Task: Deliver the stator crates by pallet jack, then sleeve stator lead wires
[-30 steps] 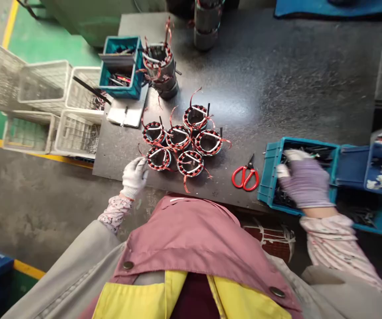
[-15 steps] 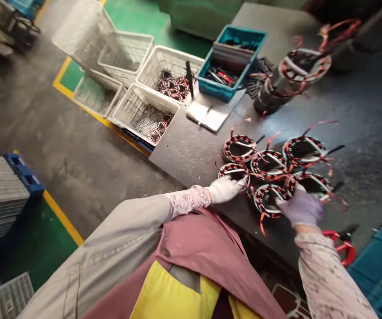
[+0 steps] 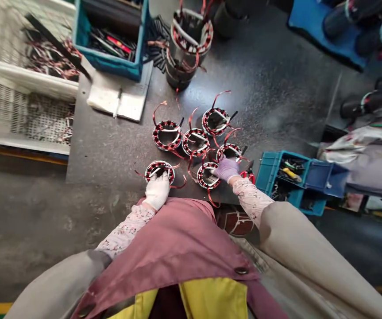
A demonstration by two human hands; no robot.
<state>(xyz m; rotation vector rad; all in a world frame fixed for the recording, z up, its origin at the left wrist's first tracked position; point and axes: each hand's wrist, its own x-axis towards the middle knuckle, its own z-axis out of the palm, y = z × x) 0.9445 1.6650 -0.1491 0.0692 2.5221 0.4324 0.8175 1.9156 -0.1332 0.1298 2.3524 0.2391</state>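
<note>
Several ring-shaped motor stators with red-and-black windings, white sleeves and loose leads stand on the dark worktable. My left hand, in a white glove, grips the near rim of the front left stator, its fingers reaching into the bore. That stator sits apart from the others. My right hand, in a purple glove, is closed at the front right stator, with fingers at its rim and also against the stator just behind. Further back are a left stator, a middle stator and a rear stator, untouched.
A taller cylinder with wound stator stands at the back. Left of it are a blue bin of tools and an open notebook. Red-handled cutters lie by my right wrist, beside blue bins. White crates stand left.
My view has swung right and levelled. My left hand has drawn its stator away from the group, toward the left and the front edge. The right hand stays at the right-hand stators.
</note>
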